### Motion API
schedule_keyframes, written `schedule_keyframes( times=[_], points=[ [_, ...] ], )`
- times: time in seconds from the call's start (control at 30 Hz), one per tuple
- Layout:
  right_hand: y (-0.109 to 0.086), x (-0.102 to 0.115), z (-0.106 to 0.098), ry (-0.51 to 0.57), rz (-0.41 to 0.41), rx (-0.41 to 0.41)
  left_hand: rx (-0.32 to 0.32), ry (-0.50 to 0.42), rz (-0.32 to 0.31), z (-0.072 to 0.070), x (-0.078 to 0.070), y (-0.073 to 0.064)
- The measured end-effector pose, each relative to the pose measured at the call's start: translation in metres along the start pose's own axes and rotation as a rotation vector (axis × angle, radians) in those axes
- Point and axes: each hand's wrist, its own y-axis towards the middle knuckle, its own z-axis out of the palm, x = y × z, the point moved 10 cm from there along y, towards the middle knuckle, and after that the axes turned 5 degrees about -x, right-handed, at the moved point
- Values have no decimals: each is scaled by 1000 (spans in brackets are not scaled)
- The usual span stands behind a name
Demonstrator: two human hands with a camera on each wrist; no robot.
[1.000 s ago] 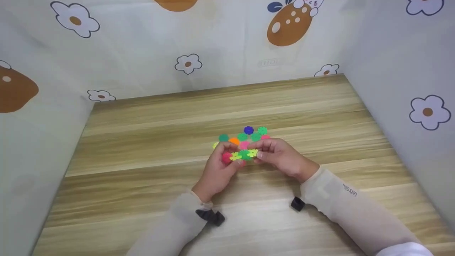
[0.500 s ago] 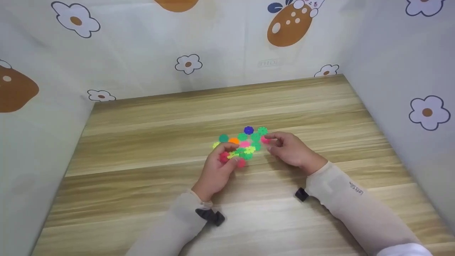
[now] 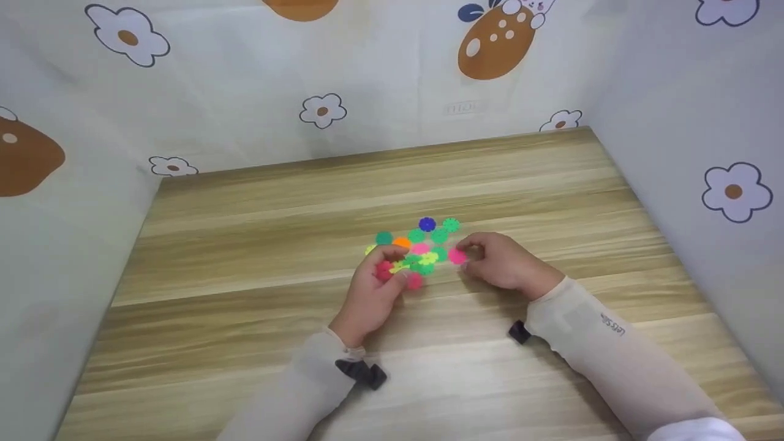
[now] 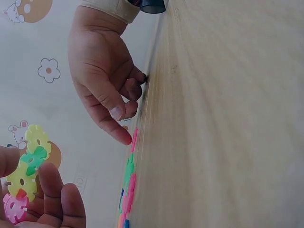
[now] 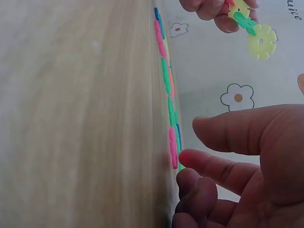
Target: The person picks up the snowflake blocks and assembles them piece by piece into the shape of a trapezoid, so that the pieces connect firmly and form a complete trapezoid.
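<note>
Main risk, as judged: the pink disc (image 3: 457, 256) could skate off under the fingertip; it lies flat on the tabletop (image 3: 257, 245), and only the index finger of the right hand (image 3: 505, 263) is seen at its edge, thumb held apart, so no pinch is made; if shoved leftward, it could be jammed against the green disc (image 3: 438, 253) just beside it; second risk: the disc chain (image 4: 26, 173) could be twisted or popped at a slot joint by a hard squeeze; it is gripped near one end only, and the far yellow disc (image 5: 256, 47) sticks out unsupported; layout: the disc chain is held off the tabletop, pinched between thumb and fingers of the left hand (image 3: 370, 294); the right hand is well apart from it; the pink disc is at the right fingertip, beyond the left hand's reach as posed; other loose discs, blue disc (image 3: 427, 224) and orange disc (image 3: 402, 243) included, are spread just past the hands.
</note>
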Motion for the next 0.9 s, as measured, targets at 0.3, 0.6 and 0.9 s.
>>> schedule_keyframes(
  times=[0.3,0.6,0.9],
  points=[
    [-2,7,4,-79,-61,12,2,6,-2,0,-1,0],
    [-4,11,4,-72,-82,9,0,10,33,0,-1,0],
    [-4,28,-8,413,-172,-106,7,11,59,0,-4,0]
  ],
)
